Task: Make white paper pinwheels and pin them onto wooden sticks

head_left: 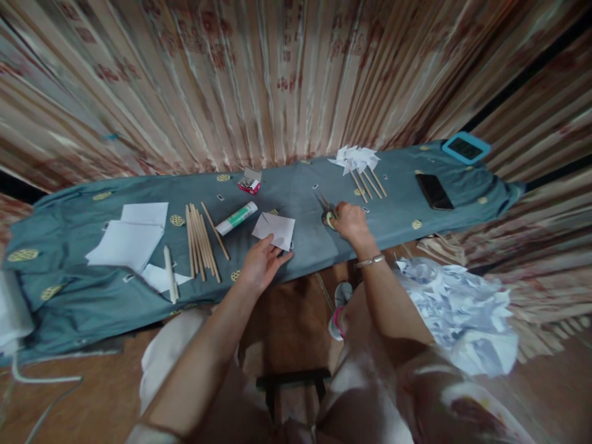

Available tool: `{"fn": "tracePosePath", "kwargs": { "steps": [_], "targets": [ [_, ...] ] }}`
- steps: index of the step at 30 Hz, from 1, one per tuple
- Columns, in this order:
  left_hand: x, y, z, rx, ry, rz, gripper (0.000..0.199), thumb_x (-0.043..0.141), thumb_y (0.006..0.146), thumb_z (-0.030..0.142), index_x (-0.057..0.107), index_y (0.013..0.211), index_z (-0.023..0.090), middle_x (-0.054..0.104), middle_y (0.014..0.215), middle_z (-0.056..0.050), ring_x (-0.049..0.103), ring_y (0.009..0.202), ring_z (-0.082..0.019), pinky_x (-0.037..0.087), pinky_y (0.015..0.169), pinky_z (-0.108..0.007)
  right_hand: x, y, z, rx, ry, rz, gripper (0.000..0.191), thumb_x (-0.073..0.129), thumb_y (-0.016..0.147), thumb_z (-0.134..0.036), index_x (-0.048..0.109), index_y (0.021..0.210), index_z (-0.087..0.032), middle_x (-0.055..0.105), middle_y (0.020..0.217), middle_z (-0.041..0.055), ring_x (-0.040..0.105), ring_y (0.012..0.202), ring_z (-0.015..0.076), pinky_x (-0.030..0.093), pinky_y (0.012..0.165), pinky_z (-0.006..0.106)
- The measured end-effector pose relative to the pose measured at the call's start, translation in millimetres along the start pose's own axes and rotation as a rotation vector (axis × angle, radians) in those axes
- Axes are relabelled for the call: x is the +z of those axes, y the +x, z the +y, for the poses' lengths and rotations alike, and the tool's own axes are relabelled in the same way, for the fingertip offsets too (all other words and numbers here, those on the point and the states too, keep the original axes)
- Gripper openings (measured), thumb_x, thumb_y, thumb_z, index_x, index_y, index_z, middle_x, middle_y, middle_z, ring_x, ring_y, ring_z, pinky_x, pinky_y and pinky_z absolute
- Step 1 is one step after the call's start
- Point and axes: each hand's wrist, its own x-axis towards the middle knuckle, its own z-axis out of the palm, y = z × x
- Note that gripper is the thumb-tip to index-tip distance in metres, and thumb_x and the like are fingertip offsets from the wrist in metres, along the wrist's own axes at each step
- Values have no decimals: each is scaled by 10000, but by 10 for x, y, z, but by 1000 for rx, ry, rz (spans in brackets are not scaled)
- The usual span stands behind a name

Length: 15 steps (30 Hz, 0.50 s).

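My left hand [262, 262] pinches the near edge of a small white paper [280, 229], which has cut or creased lines at its left corner. To its right, my right hand [352, 221] grips scissors [328, 213] with pale green handles, their blades apart and pointing away to the left. The scissors do not touch the paper. A glue stick [237, 218] with a green label lies left of the paper. Several wooden sticks [198, 240] lie farther left. Behind them is a small red box [250, 182] of metal pieces.
White pinwheels [355, 159] on sticks lie at the back. A black phone [433, 192] and a blue-framed device [466, 148] are on the right. Paper sheets [132, 243] and a white pen-like object [171, 274] lie left. Paper scraps [462, 314] fill a pile at lower right.
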Motion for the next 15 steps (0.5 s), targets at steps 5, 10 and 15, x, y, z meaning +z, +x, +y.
{"fn": "tracePosePath", "kwargs": {
  "steps": [5, 10, 15],
  "targets": [
    [-170, -121, -7, 73, 38, -1, 80, 636, 820, 134, 596, 762, 172, 696, 898, -29, 641, 943, -162, 449, 1029, -450, 19, 37, -7, 8, 36, 39, 385, 605, 874, -360, 658, 1133, -81, 729, 1059, 255, 687, 1045, 375, 516, 882, 419],
    [-329, -167, 22, 244, 23, 143, 218, 673, 787, 110, 623, 954, 240, 680, 1190, -32, 543, 1281, -159, 368, 1095, -351, 48, 78, -26, 16, 68, 64, 446, 608, 871, -336, 608, 1195, -30, 713, 1064, 298, 683, 1054, 407, 511, 903, 461],
    [-512, -147, 137, 439, 178, 112, 304, 744, 742, 152, 662, 1019, 246, 674, 1187, -49, 601, 1191, -176, 409, 1050, -306, 65, 95, -25, 23, 57, 74, 445, 602, 878, -341, 604, 1199, -33, 714, 1056, 291, 687, 1038, 403, 518, 881, 458]
  ]
}}
